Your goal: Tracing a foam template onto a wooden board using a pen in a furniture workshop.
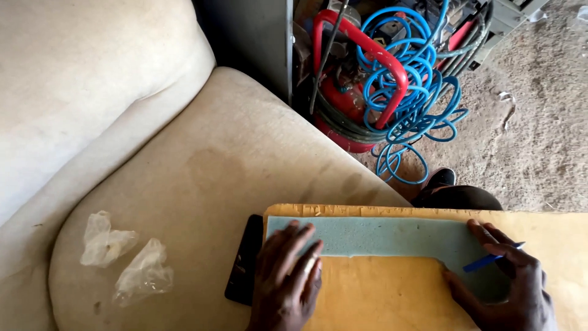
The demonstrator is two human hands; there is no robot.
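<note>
1. Both forearms run off the bottom edge of the view, so only the hands and wrists show. The yellow foam slab is also cut off at the bottom and the right edge.
2. A black phone lies partly tucked under the slab's left edge; only its left strip shows.
3. A dark shoe and part of a leg peek out beyond the slab's far edge; the rest is hidden.
4. The slab rests across the seat of a worn cream sofa. The seat to the left of the slab is open, apart from two crumpled clear plastic bags well apart from the hands.
5. A thin grey-green foam sheet, shaped like an L, lies flat on the slab along its far edge, with its short leg turning down under the right hand.
6. Beyond the sofa stand a red air compressor and a tangle of blue coiled hose on a sandy floor.
7. The left hand lies flat, fingers close together and extended, pressing the sheet's left end.
8. The right hand rests on the sheet's right end, fingers curled around a blue pen whose tip touches the sheet.
</note>
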